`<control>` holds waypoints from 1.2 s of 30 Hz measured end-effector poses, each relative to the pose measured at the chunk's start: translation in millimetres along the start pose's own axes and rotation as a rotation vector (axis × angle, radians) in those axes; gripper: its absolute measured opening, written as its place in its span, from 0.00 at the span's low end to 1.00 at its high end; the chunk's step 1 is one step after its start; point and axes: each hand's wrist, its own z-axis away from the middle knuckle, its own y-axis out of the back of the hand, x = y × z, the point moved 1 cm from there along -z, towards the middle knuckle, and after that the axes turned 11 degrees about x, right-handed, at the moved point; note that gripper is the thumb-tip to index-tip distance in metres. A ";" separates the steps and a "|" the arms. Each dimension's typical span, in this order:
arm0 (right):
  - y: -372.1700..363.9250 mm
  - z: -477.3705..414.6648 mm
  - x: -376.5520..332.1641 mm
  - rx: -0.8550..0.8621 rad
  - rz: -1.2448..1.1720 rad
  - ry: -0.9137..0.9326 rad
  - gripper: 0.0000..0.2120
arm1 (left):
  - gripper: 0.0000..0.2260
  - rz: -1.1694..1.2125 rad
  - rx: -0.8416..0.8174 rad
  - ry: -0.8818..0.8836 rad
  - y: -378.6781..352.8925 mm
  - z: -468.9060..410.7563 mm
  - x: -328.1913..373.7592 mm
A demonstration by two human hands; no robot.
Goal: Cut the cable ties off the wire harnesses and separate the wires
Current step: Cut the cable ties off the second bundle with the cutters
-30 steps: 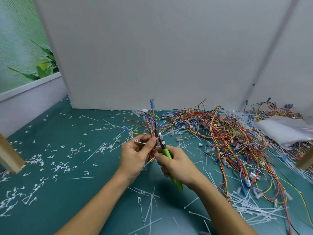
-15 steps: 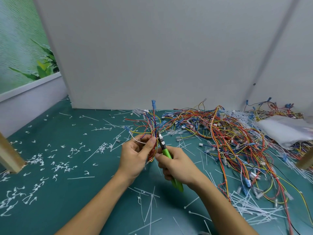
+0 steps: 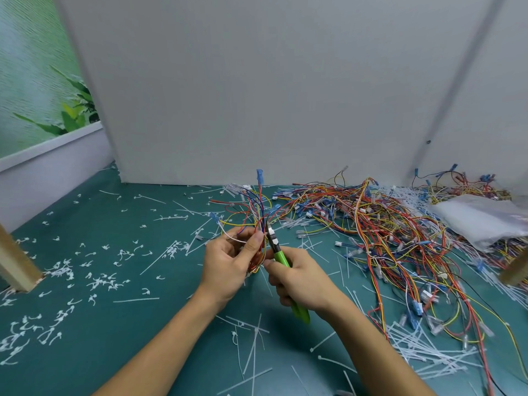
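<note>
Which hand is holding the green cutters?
The right hand grips the green cutters, with their tip pointing up. The left hand has no tool and holds a bunch of wires instead.

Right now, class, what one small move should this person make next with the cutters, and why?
Probably squeeze the green-handled cutters shut. The right hand holds their tip at the wire bundle that the left hand grips, so a tie likely sits there, though the tie itself is too small to see.
</note>
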 end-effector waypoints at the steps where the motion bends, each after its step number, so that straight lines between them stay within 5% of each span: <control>1: -0.3 0.4 -0.6 -0.007 -0.011 0.004 0.08 | 0.02 0.000 0.004 0.001 -0.1 0.0 0.2; 36: -1.2 -3.5 5.2 0.001 0.006 0.054 0.09 | 0.05 -0.029 0.001 0.017 1.2 0.0 -1.7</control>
